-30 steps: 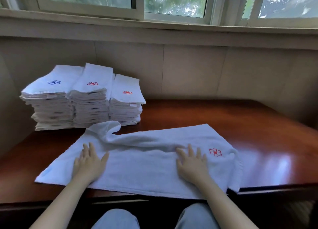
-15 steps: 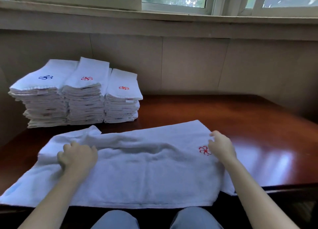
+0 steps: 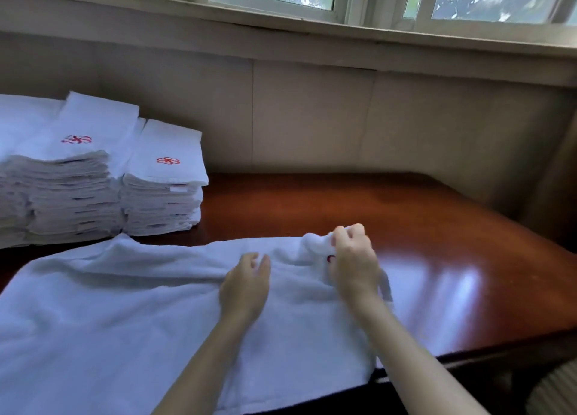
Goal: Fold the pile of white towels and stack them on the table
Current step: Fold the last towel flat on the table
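Note:
A white towel [image 3: 125, 305] lies spread across the front of the dark red wooden table [image 3: 359, 202]. My right hand [image 3: 352, 261] grips the towel's far right corner, which is bunched and lifted a little; the red logo is mostly hidden under that hand. My left hand [image 3: 246, 283] rests on the towel just left of it, fingers loosely curved and holding nothing. Stacks of folded white towels [image 3: 103, 193] with red logos on top stand at the table's back left.
A beige panelled wall [image 3: 312, 115] and a window sill close off the back of the table. The table's front edge [image 3: 468, 355] runs along the lower right. The right half of the tabletop shows glossy bare wood.
My left hand has moved from the towel's left part to the middle, close to my right hand. My right hand now grips the far right corner and lifts it. The view has shifted right.

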